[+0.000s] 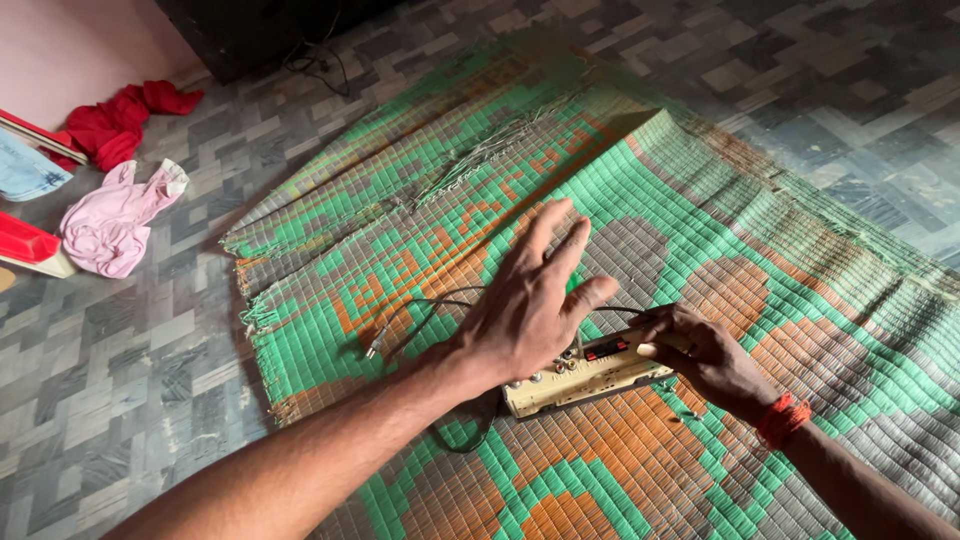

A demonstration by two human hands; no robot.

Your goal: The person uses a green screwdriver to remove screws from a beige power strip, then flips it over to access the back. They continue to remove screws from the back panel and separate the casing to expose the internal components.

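Note:
A cream-coloured electronic board (pixel 585 378) with small knobs and a red part lies on a woven green, orange and grey mat (pixel 640 200). My left hand (pixel 530 300) hovers over its left half, palm down, fingers spread, holding nothing. My right hand (pixel 700 350), with a red thread at the wrist, grips the board's right end. A thin black cable (pixel 420 312) runs from under my left hand across the mat to a small plug (pixel 372 350).
The mat lies on a grey patterned tile floor (pixel 120 370). Pink cloth (pixel 112 225) and red cloth (pixel 125 120) lie at the far left beside red flat objects (pixel 25 243). A dark cabinet base (pixel 260 35) with cables stands at the back.

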